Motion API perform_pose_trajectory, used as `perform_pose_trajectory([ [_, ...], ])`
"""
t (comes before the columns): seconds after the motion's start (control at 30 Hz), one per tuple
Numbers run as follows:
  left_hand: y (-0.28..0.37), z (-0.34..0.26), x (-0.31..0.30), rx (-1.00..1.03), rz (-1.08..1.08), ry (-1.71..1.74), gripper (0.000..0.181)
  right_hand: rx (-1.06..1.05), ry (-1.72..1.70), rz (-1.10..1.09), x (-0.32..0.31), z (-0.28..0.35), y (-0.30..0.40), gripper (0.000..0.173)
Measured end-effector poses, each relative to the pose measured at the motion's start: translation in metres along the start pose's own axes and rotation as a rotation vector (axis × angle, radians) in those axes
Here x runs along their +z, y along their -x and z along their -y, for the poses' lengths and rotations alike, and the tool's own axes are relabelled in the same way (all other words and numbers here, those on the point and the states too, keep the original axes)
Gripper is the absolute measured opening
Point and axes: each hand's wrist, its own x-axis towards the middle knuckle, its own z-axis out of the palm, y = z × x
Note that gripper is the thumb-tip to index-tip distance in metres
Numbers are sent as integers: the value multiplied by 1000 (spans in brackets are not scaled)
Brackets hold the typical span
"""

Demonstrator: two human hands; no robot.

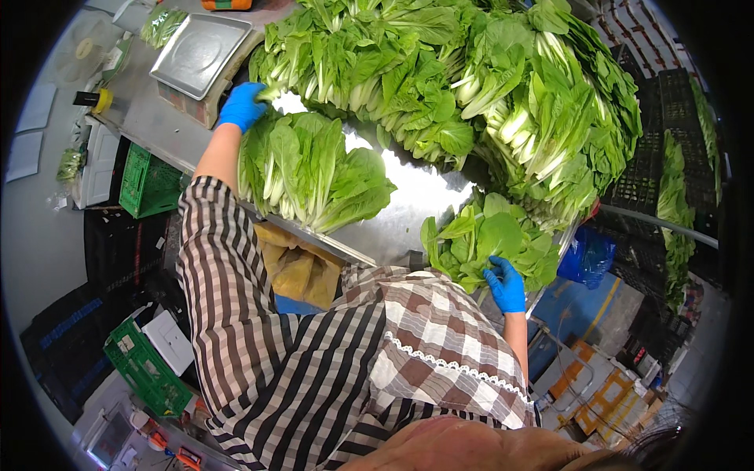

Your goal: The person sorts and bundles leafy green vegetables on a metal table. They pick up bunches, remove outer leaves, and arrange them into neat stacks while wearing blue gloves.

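Note:
Wearing a blue glove, my left hand [242, 107] is closed around the pale stalk end of a leafy green [270, 92], beside the scale. Just below it, a small heap of leafy greens [306, 171] lies on the metal table [406, 218]. My right hand [505, 285], also in a blue glove, touches the near edge of another bunch of greens [500, 235] at the table's right front. Its fingers are bent against the leaves; whether they grip one is unclear. A large pile of greens [400, 70] curves across the back and right, pale stalks facing inward.
A scale with a metal pan [203, 53] stands at the back left. Green crates [144, 179] and a yellow-lidded container [103, 101] are at the left. A blue plastic bag [586, 256] hangs by the right edge, with black crates [636, 171] beyond.

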Motion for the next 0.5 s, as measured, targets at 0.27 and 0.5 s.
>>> perform_pose_trajectory([
  [0.27,27,-72,-40,149,-355,300,38,-437,285,-337,-16,30,-25,30],
  [0.5,90,-344,11,662,-117,310,43,-235,-830,79,10,56,-54,25],
])
